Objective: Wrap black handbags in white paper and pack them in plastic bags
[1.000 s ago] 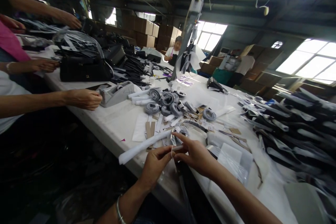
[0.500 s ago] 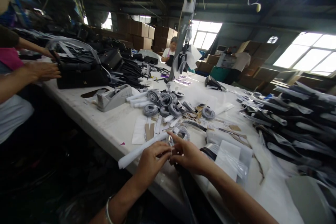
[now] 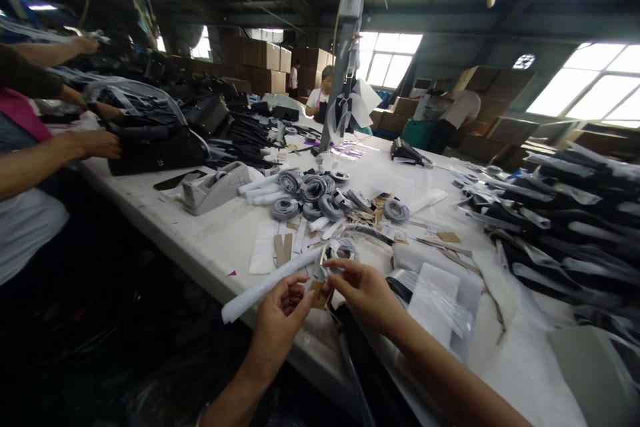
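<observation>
My left hand and my right hand meet at the near edge of the white table. Both are closed in a pinch on a small brown card tag and a thin clear strip that rises from it. A long white wrapped roll lies just left of my left hand. A dark strap hangs down over the table edge below my hands. Grey coiled straps lie in a heap further back.
A grey tape dispenser sits mid-left. Other people's arms hold a black handbag at the left. Piles of black wrapped straps fill the right. Clear plastic bags lie right of my hands. A metal post stands behind.
My hands have dropped slightly toward me, and the brown tag now shows between my fingers. The arm by the tape dispenser has withdrawn to the handbag.
</observation>
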`<act>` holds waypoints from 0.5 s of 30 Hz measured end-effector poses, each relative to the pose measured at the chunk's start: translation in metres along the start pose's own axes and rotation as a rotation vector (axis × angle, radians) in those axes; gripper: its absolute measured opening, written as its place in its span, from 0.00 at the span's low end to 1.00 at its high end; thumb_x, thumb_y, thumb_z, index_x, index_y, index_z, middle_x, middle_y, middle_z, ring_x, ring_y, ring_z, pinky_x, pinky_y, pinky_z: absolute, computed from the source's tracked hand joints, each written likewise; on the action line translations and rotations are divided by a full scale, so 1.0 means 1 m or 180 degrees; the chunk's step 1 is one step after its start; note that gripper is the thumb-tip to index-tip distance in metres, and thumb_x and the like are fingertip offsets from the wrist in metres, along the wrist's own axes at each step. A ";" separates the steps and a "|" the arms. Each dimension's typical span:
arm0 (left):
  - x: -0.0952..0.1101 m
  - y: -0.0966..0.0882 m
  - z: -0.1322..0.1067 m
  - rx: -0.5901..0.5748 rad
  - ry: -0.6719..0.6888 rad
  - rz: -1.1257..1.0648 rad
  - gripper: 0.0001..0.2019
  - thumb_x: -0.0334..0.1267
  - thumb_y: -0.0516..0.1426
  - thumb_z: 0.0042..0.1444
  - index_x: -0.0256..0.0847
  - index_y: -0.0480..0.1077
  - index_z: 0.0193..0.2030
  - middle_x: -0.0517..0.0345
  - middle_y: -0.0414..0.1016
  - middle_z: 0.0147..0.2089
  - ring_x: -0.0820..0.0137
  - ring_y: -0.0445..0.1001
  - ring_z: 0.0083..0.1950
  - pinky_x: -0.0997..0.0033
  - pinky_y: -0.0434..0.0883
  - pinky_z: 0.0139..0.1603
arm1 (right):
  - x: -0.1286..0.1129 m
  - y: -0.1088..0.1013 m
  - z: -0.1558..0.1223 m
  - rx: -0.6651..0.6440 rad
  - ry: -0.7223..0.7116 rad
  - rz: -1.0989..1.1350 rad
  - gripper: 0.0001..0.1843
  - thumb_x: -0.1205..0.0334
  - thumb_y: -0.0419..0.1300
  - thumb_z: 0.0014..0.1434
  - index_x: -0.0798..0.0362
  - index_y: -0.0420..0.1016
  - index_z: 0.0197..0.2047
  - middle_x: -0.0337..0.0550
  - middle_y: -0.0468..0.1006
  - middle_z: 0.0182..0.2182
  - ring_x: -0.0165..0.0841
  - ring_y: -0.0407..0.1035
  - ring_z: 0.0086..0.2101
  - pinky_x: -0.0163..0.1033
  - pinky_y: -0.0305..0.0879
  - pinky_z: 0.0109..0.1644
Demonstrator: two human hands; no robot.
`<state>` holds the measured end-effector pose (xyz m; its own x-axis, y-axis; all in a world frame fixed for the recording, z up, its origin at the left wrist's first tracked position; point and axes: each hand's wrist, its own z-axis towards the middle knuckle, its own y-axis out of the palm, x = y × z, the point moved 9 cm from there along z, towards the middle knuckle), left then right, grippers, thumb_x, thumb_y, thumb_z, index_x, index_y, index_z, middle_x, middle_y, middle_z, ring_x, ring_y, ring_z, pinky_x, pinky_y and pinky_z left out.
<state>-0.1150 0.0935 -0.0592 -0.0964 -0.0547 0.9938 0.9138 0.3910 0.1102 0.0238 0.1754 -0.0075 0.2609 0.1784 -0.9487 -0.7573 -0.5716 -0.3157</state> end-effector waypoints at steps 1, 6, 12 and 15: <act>0.002 -0.004 -0.001 0.0081 0.0053 0.0057 0.22 0.52 0.66 0.51 0.39 0.72 0.47 0.57 0.76 0.36 0.66 0.78 0.39 0.68 0.75 0.42 | 0.000 -0.001 0.000 0.0026 -0.0017 -0.0048 0.23 0.49 0.62 0.60 0.54 0.75 0.53 0.43 0.84 0.33 0.39 0.78 0.37 0.43 0.71 0.47; 0.005 -0.020 -0.010 0.0456 0.0100 0.0223 0.22 0.50 0.64 0.52 0.39 0.71 0.49 0.58 0.74 0.36 0.67 0.76 0.38 0.71 0.75 0.39 | 0.008 -0.019 0.000 0.0257 0.0066 -0.0191 0.23 0.50 0.60 0.60 0.56 0.74 0.54 0.44 0.83 0.32 0.39 0.78 0.38 0.47 0.71 0.51; 0.012 -0.032 -0.026 0.0527 0.0156 0.0274 0.22 0.50 0.64 0.54 0.41 0.71 0.51 0.54 0.77 0.43 0.63 0.78 0.45 0.69 0.77 0.41 | -0.013 -0.003 -0.034 -0.0411 -0.0291 -0.1839 0.34 0.55 0.64 0.56 0.51 0.68 0.65 0.51 0.70 0.62 0.46 0.65 0.60 0.51 0.59 0.65; 0.013 -0.038 -0.039 0.0448 0.0152 0.0244 0.21 0.49 0.63 0.56 0.43 0.71 0.53 0.52 0.78 0.47 0.60 0.78 0.49 0.68 0.78 0.43 | -0.013 0.008 -0.052 -0.0708 -0.0283 -0.2440 0.43 0.55 0.66 0.54 0.53 0.59 0.70 0.54 0.62 0.67 0.49 0.58 0.64 0.55 0.51 0.69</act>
<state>-0.1360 0.0419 -0.0512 -0.0065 -0.0620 0.9981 0.8530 0.5205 0.0379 0.0460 0.1265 0.0036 0.6043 0.6437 -0.4696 -0.2472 -0.4088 -0.8785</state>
